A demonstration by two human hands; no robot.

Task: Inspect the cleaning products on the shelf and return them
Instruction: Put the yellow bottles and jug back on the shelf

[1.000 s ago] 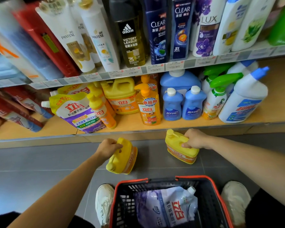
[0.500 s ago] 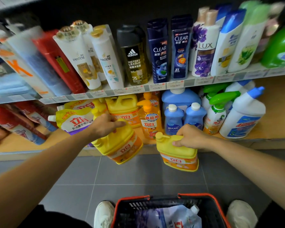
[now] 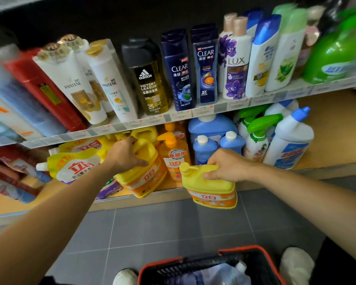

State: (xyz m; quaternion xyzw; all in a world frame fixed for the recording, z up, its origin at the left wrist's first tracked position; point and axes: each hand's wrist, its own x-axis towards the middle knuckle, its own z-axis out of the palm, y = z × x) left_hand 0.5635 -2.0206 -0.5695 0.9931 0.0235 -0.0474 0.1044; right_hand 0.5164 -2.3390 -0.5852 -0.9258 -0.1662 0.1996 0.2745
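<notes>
**Mia:** What is far left on the low shelf?

**Ben:** A yellow and white pouch. It lies on its side, close to the front edge.

**Mia:** And the left hand?

**Ben:** Its fingers are curled round the handle of the left yellow jug. That jug is tipped over a bit. Its bottom corner is right at the front edge of the shelf. I can't tell if it touches the wood.

**Mia:** What is next to it?

**Ben:** An orange pump bottle, standing up, just beside it. It's a tight fit there.

**Mia:** And the right hand?

**Ben:** It grips the top of the right yellow jug. That jug hangs upright in the air, out past the shelf edge, over the grey floor.

**Mia:** What's behind that hand?

**Ben:** Two small blue bottles. Further right is a white bottle with a blue cap. After that the wood is bare, so there's lots of room.

**Mia:** And down low?

**Ben:** Open floor, then a basket with a red rim at the bottom.
</notes>
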